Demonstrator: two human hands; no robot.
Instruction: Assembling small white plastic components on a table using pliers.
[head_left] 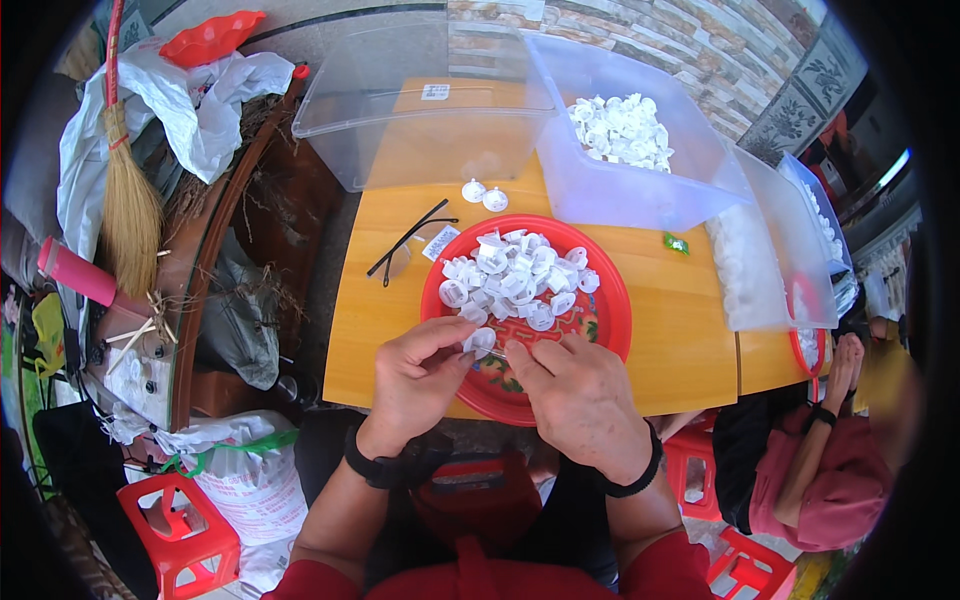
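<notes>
Over the near edge of a round red tray (618, 285), my left hand (412, 372) pinches a small round white plastic piece (480, 341) between thumb and fingers. My right hand (580, 390) is closed beside it, its thumb and forefinger on a thin metal-looking tool (499, 353) whose tip meets the piece. Most of that tool is covered by the fingers, so its kind does not show. A heap of similar white plastic pieces (513, 275) fills the far part of the tray, just beyond both hands. The tray's patterned bottom shows near my fingers.
Two white pieces (484, 194) and folded glasses (410, 240) lie on the yellow table (680, 350). Behind stand a clear box (420, 130) and a bin (640, 200) of white parts. A green packet (675, 243) lies right. Another person (820, 450) sits at right; a red stool (185, 530) stands left.
</notes>
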